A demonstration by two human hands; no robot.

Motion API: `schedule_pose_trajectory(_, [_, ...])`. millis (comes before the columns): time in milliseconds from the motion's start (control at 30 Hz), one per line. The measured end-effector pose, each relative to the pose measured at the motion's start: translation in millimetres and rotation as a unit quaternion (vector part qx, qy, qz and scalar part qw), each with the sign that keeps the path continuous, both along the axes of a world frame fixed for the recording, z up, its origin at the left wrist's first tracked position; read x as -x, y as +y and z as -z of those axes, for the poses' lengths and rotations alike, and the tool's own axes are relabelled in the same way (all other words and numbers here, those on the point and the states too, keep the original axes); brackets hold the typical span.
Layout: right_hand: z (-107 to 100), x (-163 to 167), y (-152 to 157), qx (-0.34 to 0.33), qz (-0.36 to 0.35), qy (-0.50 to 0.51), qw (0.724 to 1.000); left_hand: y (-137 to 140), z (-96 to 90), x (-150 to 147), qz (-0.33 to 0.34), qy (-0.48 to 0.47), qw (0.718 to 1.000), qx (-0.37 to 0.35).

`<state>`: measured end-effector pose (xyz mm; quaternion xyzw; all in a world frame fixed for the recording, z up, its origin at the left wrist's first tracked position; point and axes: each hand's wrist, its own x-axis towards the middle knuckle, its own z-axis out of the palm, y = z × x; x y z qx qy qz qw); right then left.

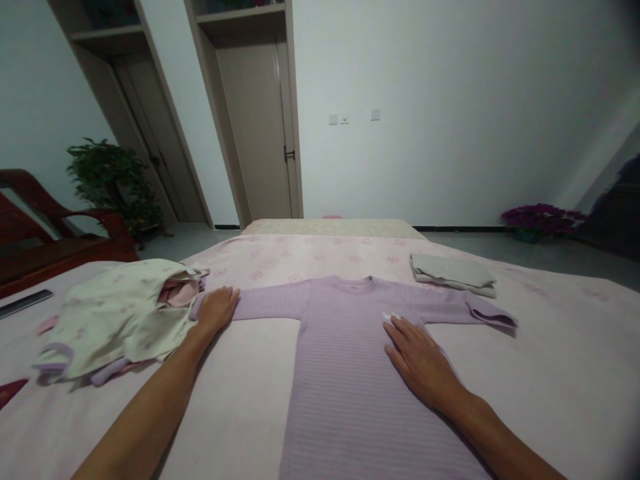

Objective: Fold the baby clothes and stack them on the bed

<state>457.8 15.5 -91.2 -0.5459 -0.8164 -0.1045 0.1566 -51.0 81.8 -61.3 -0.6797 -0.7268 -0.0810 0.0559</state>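
left hand (217, 310): fingers over a sleeve of the lilac striped knit top (340, 380), grip unclear | right hand (420, 357): fingers extended flat on its chest, holding nothing | beside left fingers: cream patterned garment (115, 307), pink cloth (179, 294) inside its opening

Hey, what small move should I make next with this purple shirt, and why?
Probably slide your right hand to the right-side cuff and smooth it: it looks folded over, while the purple shirt otherwise lies mostly flat.
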Motion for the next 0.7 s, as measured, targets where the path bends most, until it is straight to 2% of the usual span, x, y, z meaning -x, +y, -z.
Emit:
schedule_pose_trajectory(67, [-0.6, 0.5, -0.1, 0.003, 0.003, -0.004, 1.0, -4.7, -3.7, 21.7, -0.026, 0.025, 0.999, 0.0])
schedule_pose_trajectory(167, [-1.5, 0.2, -0.3, 0.009, 0.002, -0.004, 1.0, -6.8, -4.3, 36.7, -0.049, 0.048, 0.998, 0.002])
schedule_pose_trajectory(333, [-1.7, -0.6, -0.7, 0.015, -0.005, 0.003, 1.0, -1.9, -2.3, 42.3, -0.082, 0.069, 0.994, 0.002])
schedule_pose_trajectory(433, [-3.3, 1.5, -2.5, 0.013, -0.002, 0.002, 1.0, 6.5, -5.9, 34.5, -0.104, 0.062, 0.993, 0.007])
schedule_pose_trajectory(533, [-8.0, 5.6, -6.1, 0.016, 0.011, -0.002, 1.0, 19.5, -8.9, 2.7, -0.09, 0.045, 0.995, -0.005])
schedule_pose_trajectory(600, [-12.2, 8.3, -8.6, 0.03, 0.022, -0.006, 0.999, 28.8, -7.3, -35.1, -0.035, 0.025, 0.999, -0.013])
schedule_pose_trajectory(700, [-18.3, 10.4, -12.0, 0.056, 0.028, -0.003, 0.998, 39.7, 1.8, -107.3, 0.075, -0.022, 0.997, 0.001])
